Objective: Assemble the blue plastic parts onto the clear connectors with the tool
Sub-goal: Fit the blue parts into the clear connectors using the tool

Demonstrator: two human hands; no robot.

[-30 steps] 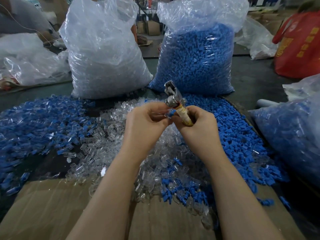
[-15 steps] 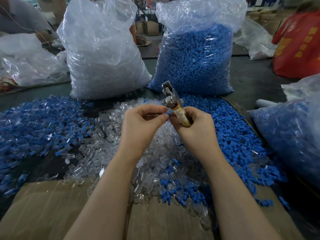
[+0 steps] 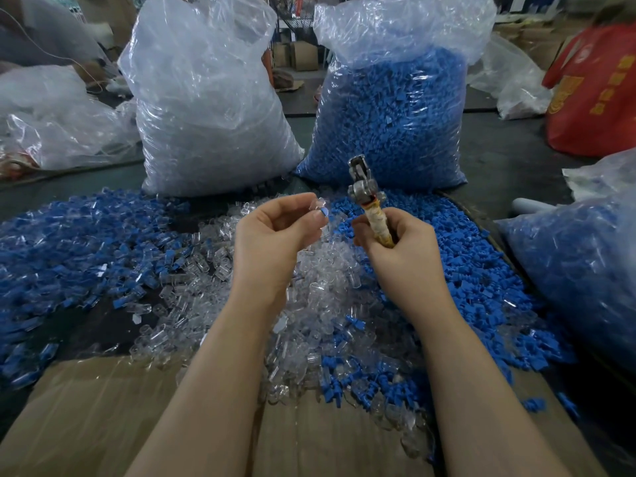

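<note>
My left hand pinches a clear connector with a blue part in it between thumb and fingertips, held above the heap. My right hand grips the tape-wrapped handle of the tool, whose metal head points up and away. A small gap separates the tool from the connector. Below my hands lies a heap of clear connectors. Loose blue parts spread to the right of it, and a pile of joined blue-and-clear pieces lies on the left.
A tall bag of clear connectors and a tall bag of blue parts stand behind the heaps. Another bag of blue pieces sits at the right edge. Cardboard covers the near table. A red bag stands far right.
My hands have come apart. The left hand drew the connector with its blue part leftward, off the tool; the right hand still holds the tool upright.
</note>
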